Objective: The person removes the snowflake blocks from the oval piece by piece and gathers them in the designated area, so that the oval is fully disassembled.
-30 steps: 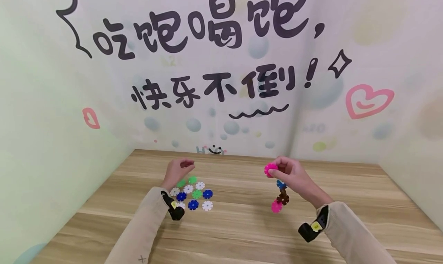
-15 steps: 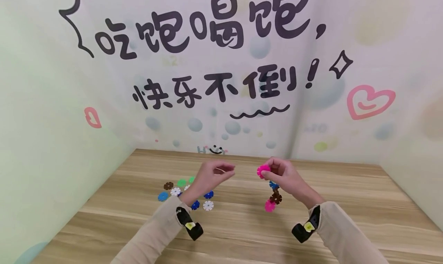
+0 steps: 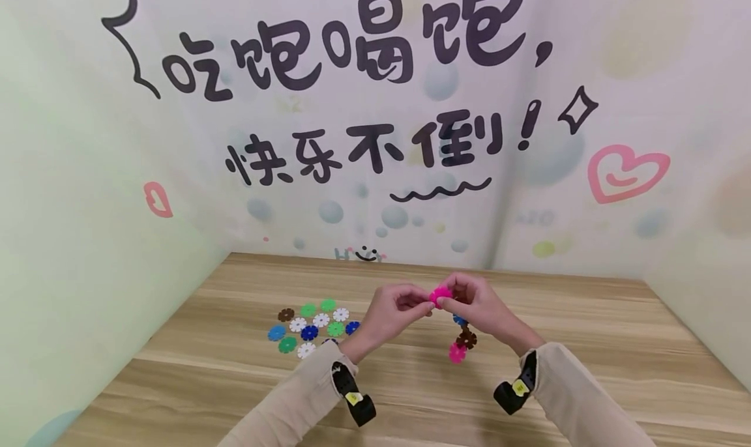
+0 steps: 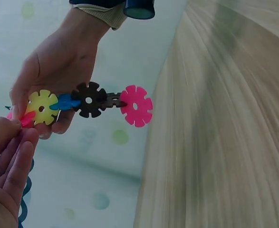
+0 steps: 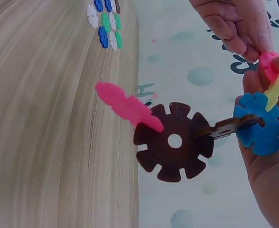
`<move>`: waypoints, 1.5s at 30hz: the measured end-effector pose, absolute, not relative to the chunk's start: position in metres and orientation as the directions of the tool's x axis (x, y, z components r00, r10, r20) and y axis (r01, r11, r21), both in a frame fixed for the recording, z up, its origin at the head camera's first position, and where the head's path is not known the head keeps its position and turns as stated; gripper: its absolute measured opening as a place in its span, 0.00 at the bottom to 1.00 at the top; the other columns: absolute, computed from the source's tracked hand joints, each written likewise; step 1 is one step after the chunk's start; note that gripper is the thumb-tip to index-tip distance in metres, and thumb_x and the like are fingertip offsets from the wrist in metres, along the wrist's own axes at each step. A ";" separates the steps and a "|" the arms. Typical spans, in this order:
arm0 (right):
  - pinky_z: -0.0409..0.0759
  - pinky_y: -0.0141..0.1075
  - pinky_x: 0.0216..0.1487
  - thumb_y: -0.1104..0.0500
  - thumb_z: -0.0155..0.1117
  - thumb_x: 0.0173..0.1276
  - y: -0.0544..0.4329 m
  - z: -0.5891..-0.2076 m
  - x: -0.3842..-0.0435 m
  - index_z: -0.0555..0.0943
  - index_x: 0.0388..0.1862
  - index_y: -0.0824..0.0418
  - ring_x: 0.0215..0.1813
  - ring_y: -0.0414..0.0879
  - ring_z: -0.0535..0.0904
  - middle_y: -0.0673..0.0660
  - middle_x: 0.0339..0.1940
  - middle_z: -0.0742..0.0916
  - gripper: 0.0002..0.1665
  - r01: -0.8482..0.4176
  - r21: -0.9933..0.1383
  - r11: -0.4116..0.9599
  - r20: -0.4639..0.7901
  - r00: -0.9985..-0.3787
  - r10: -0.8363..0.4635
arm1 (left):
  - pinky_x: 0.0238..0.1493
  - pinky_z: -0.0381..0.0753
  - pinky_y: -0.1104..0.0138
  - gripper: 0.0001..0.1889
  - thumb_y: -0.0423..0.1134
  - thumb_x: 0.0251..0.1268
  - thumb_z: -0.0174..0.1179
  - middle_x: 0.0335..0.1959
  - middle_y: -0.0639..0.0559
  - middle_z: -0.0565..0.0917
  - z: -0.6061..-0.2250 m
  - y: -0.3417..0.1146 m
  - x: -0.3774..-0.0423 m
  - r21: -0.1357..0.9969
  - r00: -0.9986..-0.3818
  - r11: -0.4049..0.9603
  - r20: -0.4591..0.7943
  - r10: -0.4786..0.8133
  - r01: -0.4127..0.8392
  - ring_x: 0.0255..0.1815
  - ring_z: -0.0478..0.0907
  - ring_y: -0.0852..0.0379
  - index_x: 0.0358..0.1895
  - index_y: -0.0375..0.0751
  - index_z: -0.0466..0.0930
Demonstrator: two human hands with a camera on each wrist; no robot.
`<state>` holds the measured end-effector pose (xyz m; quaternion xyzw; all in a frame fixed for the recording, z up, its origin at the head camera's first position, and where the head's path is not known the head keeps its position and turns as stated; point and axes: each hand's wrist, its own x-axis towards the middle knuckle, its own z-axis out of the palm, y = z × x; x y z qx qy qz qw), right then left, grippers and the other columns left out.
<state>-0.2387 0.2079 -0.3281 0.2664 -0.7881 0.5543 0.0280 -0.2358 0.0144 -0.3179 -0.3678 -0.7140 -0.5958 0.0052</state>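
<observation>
In the head view my left hand point(image 3: 392, 313) and right hand point(image 3: 482, 307) meet above the table at a pink notched building disc point(image 3: 440, 295). The right thumb and fingers pinch this disc, and the left fingertips pinch its near edge. Below it hangs a chain of slotted-together discs: a yellow disc point(image 4: 43, 97), a blue disc point(image 5: 259, 142), two brown ones, of which one brown disc point(image 5: 175, 121) faces the right wrist camera, and a pink end disc point(image 4: 141, 114). The right hand partly covers the chain's upper part in the head view.
Loose discs in white, green, blue and brown lie on the wooden table point(image 3: 193, 382) at the left, among them a light blue disc point(image 3: 276, 333) and a brown disc point(image 3: 285, 315). A printed cloth backdrop point(image 3: 352, 232) stands behind the table.
My left hand has moved right from over the loose discs to the pink disc and now grips its edge. The right hand, still holding the chain, has shifted slightly left.
</observation>
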 end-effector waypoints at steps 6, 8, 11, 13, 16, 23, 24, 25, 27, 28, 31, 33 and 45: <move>0.76 0.31 0.30 0.65 0.59 0.60 0.208 -0.327 -0.240 0.75 0.36 0.68 0.29 0.41 0.76 0.58 0.30 0.81 0.07 -0.478 -0.847 0.233 0.362 -0.840 -0.404 | 0.34 0.79 0.69 0.07 0.26 0.56 0.57 0.31 0.34 0.81 -0.319 0.017 -0.235 0.892 -0.780 -0.014 0.402 0.480 0.452 0.33 0.80 0.42 0.36 0.23 0.77; 0.77 0.31 0.33 0.65 0.59 0.60 0.209 -0.325 -0.240 0.75 0.38 0.69 0.32 0.42 0.77 0.58 0.32 0.82 0.09 -0.476 -0.847 0.236 0.361 -0.842 -0.401 | 0.34 0.80 0.65 0.07 0.27 0.56 0.57 0.31 0.34 0.81 -0.320 0.018 -0.235 0.899 -0.796 -0.023 0.399 0.455 0.437 0.33 0.79 0.41 0.36 0.24 0.77; 0.78 0.34 0.39 0.64 0.60 0.59 0.211 -0.321 -0.240 0.74 0.42 0.69 0.39 0.47 0.78 0.61 0.38 0.81 0.13 -0.464 -0.855 0.232 0.354 -0.849 -0.392 | 0.34 0.80 0.65 0.07 0.27 0.56 0.57 0.30 0.34 0.81 -0.320 0.017 -0.235 0.906 -0.823 -0.038 0.401 0.403 0.423 0.32 0.79 0.42 0.35 0.24 0.77; 0.77 0.35 0.43 0.64 0.61 0.59 0.214 -0.319 -0.239 0.74 0.45 0.69 0.44 0.49 0.77 0.62 0.42 0.80 0.15 -0.469 -0.853 0.227 0.364 -0.848 -0.385 | 0.34 0.80 0.65 0.07 0.27 0.56 0.57 0.30 0.34 0.81 -0.320 0.017 -0.236 0.912 -0.842 -0.053 0.398 0.364 0.408 0.32 0.79 0.42 0.35 0.23 0.77; 0.77 0.35 0.43 0.65 0.62 0.58 0.218 -0.318 -0.239 0.73 0.46 0.68 0.44 0.49 0.77 0.63 0.44 0.79 0.17 -0.479 -0.849 0.220 0.378 -0.844 -0.380 | 0.35 0.80 0.67 0.08 0.27 0.56 0.57 0.30 0.34 0.81 -0.325 0.015 -0.242 0.923 -0.868 -0.086 0.383 0.316 0.376 0.31 0.80 0.47 0.36 0.23 0.77; 0.79 0.33 0.34 0.67 0.63 0.56 0.216 -0.319 -0.239 0.75 0.43 0.69 0.32 0.46 0.78 0.62 0.36 0.79 0.15 -0.509 -0.824 0.251 0.415 -0.842 -0.345 | 0.38 0.79 0.65 0.10 0.30 0.56 0.58 0.30 0.39 0.82 -0.340 0.017 -0.256 0.925 -0.897 -0.182 0.370 0.244 0.332 0.29 0.80 0.59 0.38 0.24 0.76; 0.78 0.33 0.34 0.67 0.63 0.56 0.215 -0.319 -0.239 0.75 0.43 0.69 0.32 0.45 0.77 0.62 0.36 0.79 0.15 -0.521 -0.815 0.255 0.430 -0.837 -0.338 | 0.38 0.79 0.65 0.11 0.30 0.56 0.58 0.30 0.39 0.82 -0.340 0.018 -0.255 0.924 -0.897 -0.195 0.371 0.239 0.330 0.29 0.81 0.59 0.38 0.23 0.76; 0.78 0.32 0.34 0.67 0.63 0.56 0.214 -0.319 -0.239 0.75 0.42 0.68 0.32 0.44 0.77 0.61 0.37 0.79 0.14 -0.532 -0.805 0.261 0.444 -0.833 -0.329 | 0.38 0.79 0.64 0.11 0.30 0.56 0.58 0.30 0.39 0.82 -0.341 0.019 -0.255 0.922 -0.897 -0.206 0.373 0.237 0.329 0.29 0.81 0.59 0.38 0.23 0.76; 0.78 0.30 0.34 0.68 0.64 0.55 0.211 -0.319 -0.239 0.76 0.40 0.68 0.32 0.43 0.76 0.60 0.37 0.79 0.13 -0.560 -0.785 0.267 0.479 -0.821 -0.312 | 0.38 0.79 0.64 0.11 0.31 0.56 0.59 0.30 0.38 0.82 -0.342 0.021 -0.254 0.920 -0.897 -0.220 0.372 0.238 0.323 0.29 0.81 0.59 0.38 0.23 0.76; 0.77 0.30 0.34 0.68 0.64 0.55 0.210 -0.319 -0.239 0.76 0.39 0.67 0.32 0.43 0.75 0.60 0.37 0.79 0.12 -0.576 -0.772 0.269 0.498 -0.811 -0.307 | 0.38 0.79 0.64 0.11 0.31 0.56 0.58 0.30 0.38 0.82 -0.342 0.022 -0.253 0.921 -0.897 -0.227 0.368 0.242 0.317 0.29 0.81 0.59 0.38 0.22 0.75; 0.77 0.29 0.36 0.71 0.63 0.54 0.208 -0.319 -0.239 0.78 0.35 0.67 0.34 0.42 0.75 0.60 0.36 0.80 0.08 -0.628 -0.729 0.272 0.555 -0.775 -0.302 | 0.38 0.79 0.65 0.11 0.29 0.56 0.58 0.30 0.38 0.81 -0.343 0.023 -0.252 0.927 -0.896 -0.231 0.353 0.268 0.296 0.29 0.80 0.60 0.38 0.22 0.75; 0.77 0.29 0.36 0.72 0.63 0.54 0.208 -0.320 -0.239 0.79 0.33 0.66 0.35 0.42 0.75 0.62 0.35 0.80 0.07 -0.655 -0.704 0.274 0.583 -0.754 -0.303 | 0.39 0.79 0.65 0.10 0.28 0.57 0.57 0.31 0.37 0.81 -0.343 0.023 -0.251 0.934 -0.891 -0.223 0.340 0.300 0.281 0.29 0.80 0.60 0.38 0.21 0.74; 0.78 0.30 0.37 0.73 0.63 0.53 0.211 -0.320 -0.237 0.80 0.30 0.65 0.35 0.41 0.76 0.57 0.32 0.82 0.06 -0.675 -0.682 0.282 0.597 -0.736 -0.319 | 0.42 0.77 0.68 0.12 0.31 0.60 0.55 0.38 0.39 0.79 -0.311 0.017 -0.232 0.941 -0.860 -0.021 0.319 0.398 0.339 0.40 0.78 0.47 0.45 0.27 0.74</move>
